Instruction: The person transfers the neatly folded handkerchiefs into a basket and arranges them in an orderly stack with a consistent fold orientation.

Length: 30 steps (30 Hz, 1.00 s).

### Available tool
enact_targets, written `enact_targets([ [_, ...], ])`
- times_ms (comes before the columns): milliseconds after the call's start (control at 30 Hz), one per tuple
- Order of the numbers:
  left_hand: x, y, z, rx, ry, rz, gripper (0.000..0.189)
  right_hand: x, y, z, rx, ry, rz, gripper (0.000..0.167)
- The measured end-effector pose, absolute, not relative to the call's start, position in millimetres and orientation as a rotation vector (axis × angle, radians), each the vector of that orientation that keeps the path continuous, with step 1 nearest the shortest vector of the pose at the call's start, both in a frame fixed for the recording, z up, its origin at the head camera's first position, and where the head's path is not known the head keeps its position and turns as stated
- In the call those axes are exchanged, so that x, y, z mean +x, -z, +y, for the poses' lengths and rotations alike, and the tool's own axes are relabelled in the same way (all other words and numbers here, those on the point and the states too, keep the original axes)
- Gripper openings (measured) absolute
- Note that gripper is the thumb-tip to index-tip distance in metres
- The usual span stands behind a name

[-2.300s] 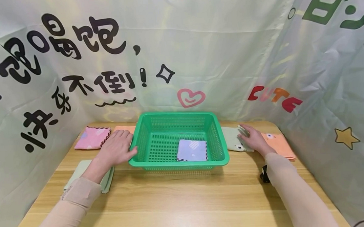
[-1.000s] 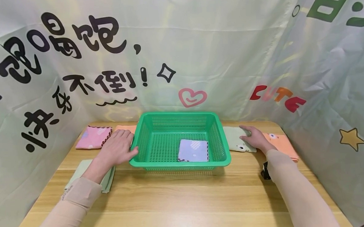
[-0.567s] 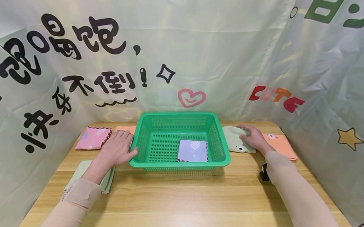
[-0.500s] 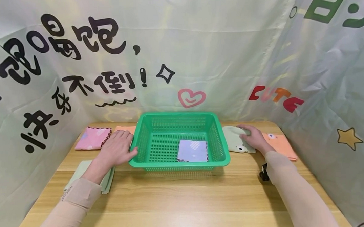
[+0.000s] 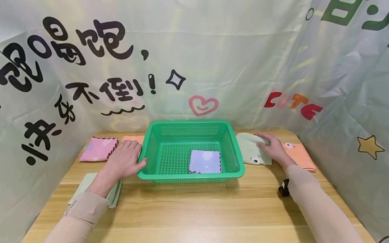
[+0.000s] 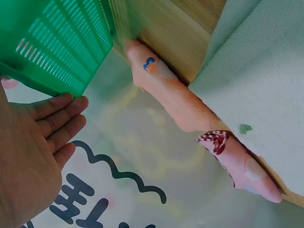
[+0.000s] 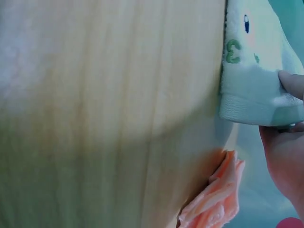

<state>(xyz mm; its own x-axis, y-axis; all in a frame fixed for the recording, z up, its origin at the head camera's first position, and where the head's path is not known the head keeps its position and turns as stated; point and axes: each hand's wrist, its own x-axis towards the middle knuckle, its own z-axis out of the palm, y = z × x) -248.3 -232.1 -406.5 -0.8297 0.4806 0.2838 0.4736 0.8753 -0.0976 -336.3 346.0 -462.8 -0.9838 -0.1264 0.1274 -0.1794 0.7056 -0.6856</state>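
Since the earlier frames, your right hand (image 5: 274,149) has shifted slightly rightward and the pale green cloth (image 5: 249,148) now humps along its far edge. It is folded on the counter (image 5: 198,212), embroidered eye (image 5: 255,161) toward you, long axis unclear beneath the fingers (image 5: 265,136) pinching it. Your left hand (image 5: 123,159), fingers straight, touches the green basket (image 5: 190,176) blocking the cloth's left; an orange cloth (image 5: 298,157) sits to its right.

1. Left grip (image 6: 35,147): bare hand, fingers pretty much straight, tips right at the rim of the green basket (image 6: 47,84).
2. Orange cloth (image 6: 166,92) sits between that and a pink cloth (image 6: 242,166) with checked trim.
3. Big pale green cloth (image 6: 256,80) on the right, wooden surface (image 6: 183,35) peeking out.
4. Backdrop's got a black wavy line (image 6: 124,175).
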Motion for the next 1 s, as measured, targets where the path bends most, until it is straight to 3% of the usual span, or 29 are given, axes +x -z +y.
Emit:
enact_targets([
  [1000, -249.4, 408.9, -233.5, -0.711, -0.036, -2.746, 0.039, -301.8, 443.0, 352.8, 0.196, -1.163, -2.658, 0.048],
])
